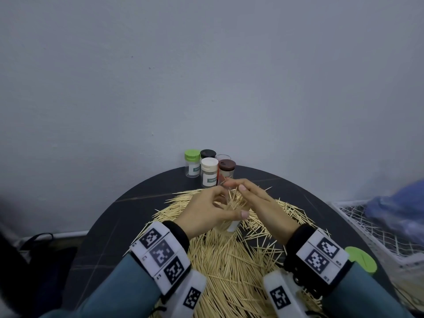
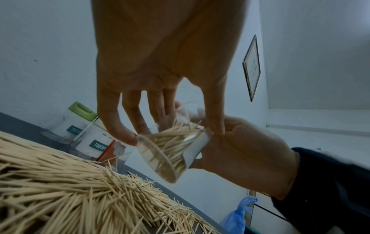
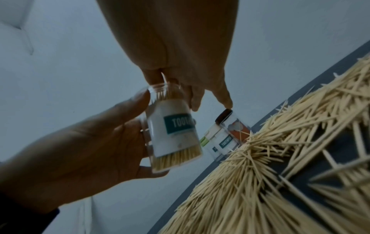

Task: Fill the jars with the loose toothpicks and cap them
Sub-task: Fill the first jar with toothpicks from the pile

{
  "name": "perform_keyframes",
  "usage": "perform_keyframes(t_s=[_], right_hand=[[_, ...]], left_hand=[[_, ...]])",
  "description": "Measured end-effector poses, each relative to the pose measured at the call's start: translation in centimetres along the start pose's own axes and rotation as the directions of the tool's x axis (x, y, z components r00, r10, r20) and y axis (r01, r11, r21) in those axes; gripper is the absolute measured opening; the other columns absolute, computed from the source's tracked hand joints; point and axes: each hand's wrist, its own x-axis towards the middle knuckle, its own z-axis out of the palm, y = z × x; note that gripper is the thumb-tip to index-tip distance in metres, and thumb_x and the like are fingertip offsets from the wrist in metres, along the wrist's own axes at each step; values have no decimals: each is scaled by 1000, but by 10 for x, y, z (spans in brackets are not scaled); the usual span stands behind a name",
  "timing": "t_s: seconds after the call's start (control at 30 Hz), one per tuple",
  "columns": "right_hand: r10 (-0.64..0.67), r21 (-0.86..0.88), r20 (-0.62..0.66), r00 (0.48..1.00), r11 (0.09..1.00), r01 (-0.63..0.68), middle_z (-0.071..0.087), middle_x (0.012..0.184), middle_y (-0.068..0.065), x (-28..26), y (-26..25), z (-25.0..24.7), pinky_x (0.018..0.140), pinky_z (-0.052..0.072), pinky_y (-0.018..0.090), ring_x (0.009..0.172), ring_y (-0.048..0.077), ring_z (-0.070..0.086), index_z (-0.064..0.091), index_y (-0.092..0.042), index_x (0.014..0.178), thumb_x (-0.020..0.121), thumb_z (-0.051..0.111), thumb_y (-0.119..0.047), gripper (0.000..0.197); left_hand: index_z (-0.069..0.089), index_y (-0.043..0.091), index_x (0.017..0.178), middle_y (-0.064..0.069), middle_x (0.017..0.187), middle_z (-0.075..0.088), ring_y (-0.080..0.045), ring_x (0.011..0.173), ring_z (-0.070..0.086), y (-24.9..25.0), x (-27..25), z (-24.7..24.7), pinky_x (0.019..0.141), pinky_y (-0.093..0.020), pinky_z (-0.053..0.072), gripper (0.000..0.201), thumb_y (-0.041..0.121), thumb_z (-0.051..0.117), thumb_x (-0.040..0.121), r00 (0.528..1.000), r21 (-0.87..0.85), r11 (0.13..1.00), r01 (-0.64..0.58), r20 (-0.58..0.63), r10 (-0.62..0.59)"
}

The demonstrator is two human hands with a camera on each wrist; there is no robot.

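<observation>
My left hand [image 1: 227, 211] grips a clear labelled jar [image 1: 234, 223], tilted and partly filled with toothpicks; the left wrist view shows its base and my fingers [image 2: 128, 136] round its wall. My right hand [image 1: 234, 186] is at the jar's mouth and pinches a few toothpicks that stick out of it; the right wrist view shows the jar [image 3: 174, 134] with those fingertips [image 3: 158, 79] at the rim. A big pile of loose toothpicks [image 1: 229, 260] covers the dark round table [image 1: 128, 221] under both hands. A loose green cap [image 1: 361, 258] lies at the table's right edge.
At the table's back edge stand capped jars: green-capped [image 1: 192, 164], black-capped [image 1: 207, 154], white-capped [image 1: 209, 172] and brown-capped [image 1: 226, 168], with an open clear jar [image 1: 223, 157] behind. A white wire basket [image 1: 378, 228] with a blue bag [image 1: 399, 205] sits to the right.
</observation>
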Motion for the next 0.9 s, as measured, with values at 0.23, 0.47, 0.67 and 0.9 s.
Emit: perform_keyframes(t_s=[0.23,0.47,0.67,0.9], right_hand=[[-23,-120,-59,998,993,16,61,109,2,3,2,-7,76,51,20,92,12,59,58,-19,113,92,54,-17,21],[-64,-243,-171,983,970,21,63,92,4,2,3,0,57,49,20,68,8,57,59,-18,98,80,70,-26,22],[-101,-315,-209,973,949,31,63,84,-3,1,3,0,57,54,19,65,4,59,62,-20,91,83,68,-17,10],[-131,-261,-148,980,961,89,67,80,1,1,-1,-5,60,53,16,64,5,63,66,-13,87,82,70,-14,6]], left_hand=[[63,25,112,9,103,66,-2,84,59,1,-2,-6,67,-18,46,61,41,86,58,982,111,993,39,-187,-17],[62,35,106,11,104,58,-10,106,50,2,-4,-4,83,-28,43,59,41,89,53,977,295,955,1,-205,63],[60,37,110,11,107,57,-9,106,46,2,-4,-2,81,-28,40,63,44,87,54,971,361,932,13,-229,75],[63,33,110,11,105,63,-12,108,53,-3,0,-4,90,-39,48,66,45,88,50,962,282,958,42,-271,38]])
